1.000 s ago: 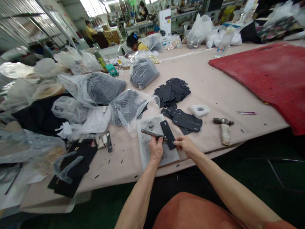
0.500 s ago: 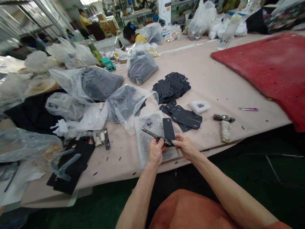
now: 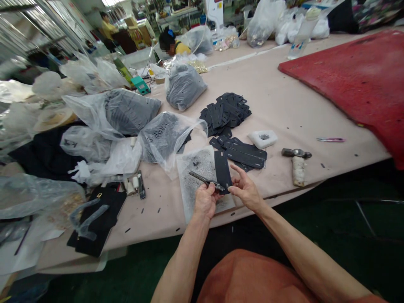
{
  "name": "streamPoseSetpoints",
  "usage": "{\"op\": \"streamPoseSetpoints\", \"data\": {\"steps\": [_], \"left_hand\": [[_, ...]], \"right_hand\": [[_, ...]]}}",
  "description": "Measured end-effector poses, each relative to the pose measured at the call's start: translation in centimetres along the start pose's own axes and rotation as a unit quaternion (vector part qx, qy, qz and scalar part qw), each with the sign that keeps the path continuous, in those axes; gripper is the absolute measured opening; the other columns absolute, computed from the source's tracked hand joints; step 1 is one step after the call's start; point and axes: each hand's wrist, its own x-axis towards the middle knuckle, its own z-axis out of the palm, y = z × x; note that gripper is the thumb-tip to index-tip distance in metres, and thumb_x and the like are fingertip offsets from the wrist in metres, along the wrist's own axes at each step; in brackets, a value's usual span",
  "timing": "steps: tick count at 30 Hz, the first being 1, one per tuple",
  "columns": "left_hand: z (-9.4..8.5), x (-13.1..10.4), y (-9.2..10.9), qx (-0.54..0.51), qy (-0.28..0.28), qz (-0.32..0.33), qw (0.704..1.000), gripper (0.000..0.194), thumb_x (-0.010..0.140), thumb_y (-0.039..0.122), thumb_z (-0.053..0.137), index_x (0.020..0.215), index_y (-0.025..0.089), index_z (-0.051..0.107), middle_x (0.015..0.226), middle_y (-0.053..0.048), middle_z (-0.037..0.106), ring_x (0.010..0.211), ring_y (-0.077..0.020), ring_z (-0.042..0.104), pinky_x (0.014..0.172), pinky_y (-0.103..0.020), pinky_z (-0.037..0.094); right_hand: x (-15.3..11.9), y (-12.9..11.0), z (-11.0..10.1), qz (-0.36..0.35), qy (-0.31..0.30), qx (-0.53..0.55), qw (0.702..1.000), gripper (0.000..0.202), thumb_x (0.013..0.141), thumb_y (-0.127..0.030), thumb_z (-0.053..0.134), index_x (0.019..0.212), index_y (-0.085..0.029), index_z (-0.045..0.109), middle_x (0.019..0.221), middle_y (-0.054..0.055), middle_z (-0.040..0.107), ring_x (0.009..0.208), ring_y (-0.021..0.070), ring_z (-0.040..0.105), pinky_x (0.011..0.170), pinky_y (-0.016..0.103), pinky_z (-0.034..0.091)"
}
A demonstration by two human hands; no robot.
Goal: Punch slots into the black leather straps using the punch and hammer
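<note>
My left hand [image 3: 205,200] is closed around a dark metal hole punch [image 3: 202,178], held slantwise with its far end pointing up and left. A black slotted strip [image 3: 222,169] stands out just right of the punch, its lower end close to my left fingertips. My right hand [image 3: 247,191] is at the strip's lower right edge. Its index finger is raised apart from the thumb, and the thumb tip is at the strip's edge. Below them lies a worn pale board [image 3: 194,185] speckled with black marks.
Black strips lie in a stack [image 3: 248,152] and a heap [image 3: 226,110]. A white block [image 3: 263,139], a hammer [image 3: 297,165] and pink-handled tweezers [image 3: 330,139] are on the right. Plastic bags [image 3: 132,111] crowd the left. A red sheet [image 3: 347,80] covers the far right. Another person [image 3: 181,47] is across the table.
My right index finger has lifted away from the strip and the hand has opened. The left hand still holds the punch. The view has shifted slightly.
</note>
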Motion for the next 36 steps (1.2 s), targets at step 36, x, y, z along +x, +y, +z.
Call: {"op": "streamPoseSetpoints", "data": {"steps": [36], "left_hand": [[-1.6,-0.1,1.3,-0.014,0.11,0.144,0.983,0.035,0.059,0.034,0.079,0.079,0.014,0.059,0.07,0.0,0.065,0.058,-0.0119,0.06,0.055,-0.024,0.05]], "right_hand": [[-7.2,-1.3,-8.6,0.15,0.081,-0.459,0.872,0.036,0.086,-0.044,0.046,0.09,-0.019,0.071,0.069,0.005,0.067,0.063,0.0211,0.061,0.064,0.033,0.046]]}}
